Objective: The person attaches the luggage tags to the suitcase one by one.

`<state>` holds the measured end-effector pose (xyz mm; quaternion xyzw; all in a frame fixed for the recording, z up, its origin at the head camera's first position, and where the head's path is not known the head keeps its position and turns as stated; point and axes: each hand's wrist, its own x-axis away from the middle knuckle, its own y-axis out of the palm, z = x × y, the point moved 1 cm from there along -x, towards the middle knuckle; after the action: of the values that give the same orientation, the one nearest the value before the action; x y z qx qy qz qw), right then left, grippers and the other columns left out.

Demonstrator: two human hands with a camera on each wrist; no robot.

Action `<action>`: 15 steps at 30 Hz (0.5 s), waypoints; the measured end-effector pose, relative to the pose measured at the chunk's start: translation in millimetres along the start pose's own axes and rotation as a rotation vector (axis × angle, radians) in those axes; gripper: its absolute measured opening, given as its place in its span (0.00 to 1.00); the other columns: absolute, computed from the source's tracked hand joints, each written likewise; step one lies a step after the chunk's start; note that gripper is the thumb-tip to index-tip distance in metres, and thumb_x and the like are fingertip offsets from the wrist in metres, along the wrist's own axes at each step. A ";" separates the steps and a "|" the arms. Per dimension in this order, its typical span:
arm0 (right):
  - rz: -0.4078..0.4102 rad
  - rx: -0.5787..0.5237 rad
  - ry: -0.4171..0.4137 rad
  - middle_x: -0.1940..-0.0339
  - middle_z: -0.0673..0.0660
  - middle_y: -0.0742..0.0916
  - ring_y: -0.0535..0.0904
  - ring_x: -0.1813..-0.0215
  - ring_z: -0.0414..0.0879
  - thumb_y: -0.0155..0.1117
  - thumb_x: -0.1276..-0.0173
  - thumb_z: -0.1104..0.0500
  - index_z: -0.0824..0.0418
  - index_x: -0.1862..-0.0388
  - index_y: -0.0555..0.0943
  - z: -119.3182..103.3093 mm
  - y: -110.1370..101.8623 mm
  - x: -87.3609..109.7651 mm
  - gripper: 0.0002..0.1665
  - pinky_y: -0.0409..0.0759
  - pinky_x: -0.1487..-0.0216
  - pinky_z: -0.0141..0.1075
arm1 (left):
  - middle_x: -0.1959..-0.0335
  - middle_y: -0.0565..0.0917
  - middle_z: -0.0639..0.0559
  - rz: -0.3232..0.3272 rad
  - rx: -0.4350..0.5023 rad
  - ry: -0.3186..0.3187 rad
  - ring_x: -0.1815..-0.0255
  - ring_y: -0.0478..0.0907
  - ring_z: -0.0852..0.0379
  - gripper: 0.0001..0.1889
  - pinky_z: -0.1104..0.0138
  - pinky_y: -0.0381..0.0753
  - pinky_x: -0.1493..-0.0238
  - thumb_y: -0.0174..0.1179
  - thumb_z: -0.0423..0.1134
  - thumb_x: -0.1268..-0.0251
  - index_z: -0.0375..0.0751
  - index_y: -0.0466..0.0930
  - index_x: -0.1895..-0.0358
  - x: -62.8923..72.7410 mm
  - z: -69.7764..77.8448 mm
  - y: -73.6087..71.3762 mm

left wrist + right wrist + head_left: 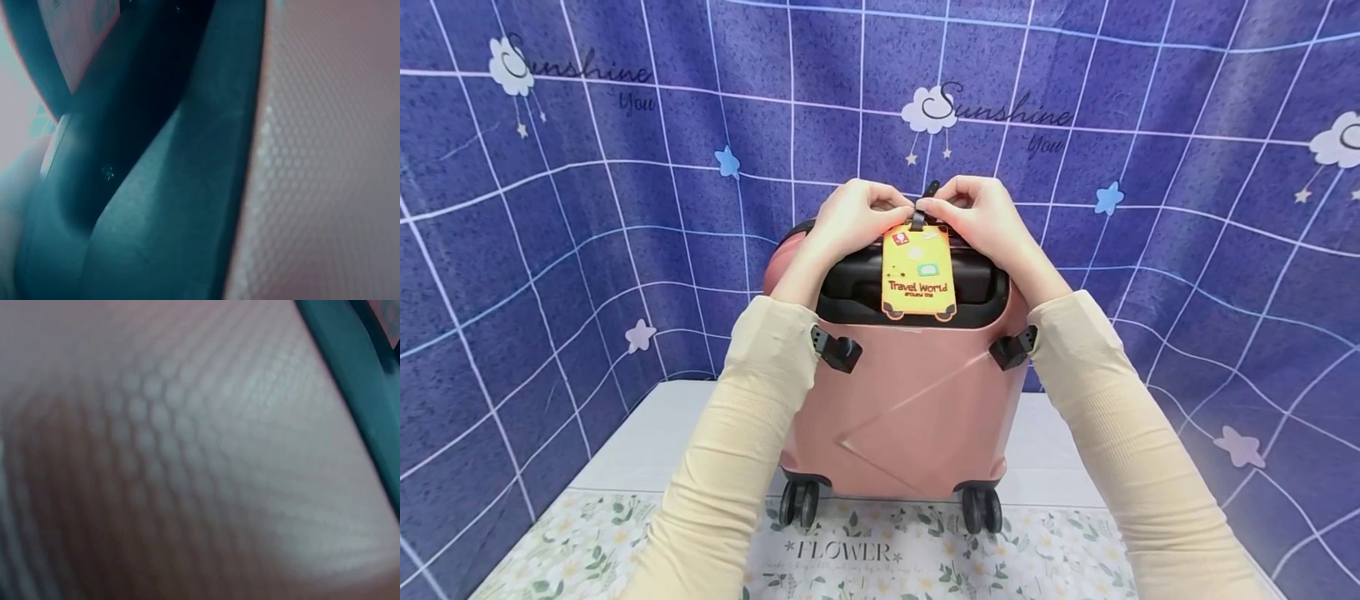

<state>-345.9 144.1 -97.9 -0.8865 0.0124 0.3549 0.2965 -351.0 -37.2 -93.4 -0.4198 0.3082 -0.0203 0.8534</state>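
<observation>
A pink hard-shell suitcase (917, 417) stands upright on its wheels in the head view. Against its black handle recess (850, 308) hangs a yellow luggage tag (917, 271) reading "Travel World", with a black strap (918, 221) at its top. My left hand (859, 215) pinches the strap from the left, while my right hand (981, 212) pinches it from the right, its end poking up above the fingers. The fingertips nearly meet, and part of the strap is hidden by them. Both wrist views show mainly the textured shell (325, 156) (219, 437) close up.
Black wheels (981, 508) rest on a floral mat (1037, 558) printed "FLOWER". Behind the suitcase lies a white surface (655, 433). A blue gridded curtain (850, 67) with stars and clouds surrounds the back and sides. Small black wrist cameras (838, 350) sit by both cuffs.
</observation>
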 end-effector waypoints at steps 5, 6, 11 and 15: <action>-0.021 -0.019 -0.011 0.79 0.46 0.80 0.74 0.74 0.37 0.65 0.37 0.54 0.61 0.68 0.80 -1.2 0.3 1.6 0.11 0.71 0.71 0.27 | 0.53 0.84 0.57 -0.015 -0.024 -0.012 0.48 0.76 0.60 0.14 0.59 0.70 0.43 0.55 0.50 0.35 0.53 0.83 0.51 0.8 0.3 0.2; -0.022 -0.018 -0.013 0.78 0.46 0.80 0.74 0.74 0.37 0.65 0.37 0.54 0.61 0.67 0.80 -1.6 0.1 1.8 0.10 0.71 0.70 0.27 | 0.53 0.84 0.57 -0.020 -0.029 -0.016 0.48 0.76 0.60 0.15 0.59 0.69 0.42 0.53 0.50 0.35 0.53 0.83 0.51 1.1 0.3 0.3; -0.005 0.007 -0.035 0.77 0.48 0.80 0.73 0.74 0.36 0.65 0.37 0.55 0.62 0.64 0.81 -1.4 -0.1 1.4 0.10 0.70 0.71 0.27 | 0.50 0.83 0.61 -0.031 -0.005 -0.008 0.46 0.76 0.63 0.18 0.59 0.67 0.40 0.52 0.56 0.36 0.57 0.79 0.46 3.1 0.3 0.3; 0.051 0.020 -0.075 0.76 0.51 0.81 0.72 0.75 0.36 0.67 0.40 0.56 0.62 0.64 0.83 0.0 0.8 2.0 0.10 0.69 0.73 0.27 | 0.51 0.83 0.62 -0.025 0.055 0.029 0.48 0.78 0.64 0.22 0.59 0.67 0.40 0.56 0.60 0.40 0.59 0.75 0.44 4.4 -1.3 1.9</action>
<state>-344.5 143.8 -99.6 -0.8690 0.0273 0.3952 0.2967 -348.5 -38.2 -97.6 -0.3997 0.3146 -0.0452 0.8598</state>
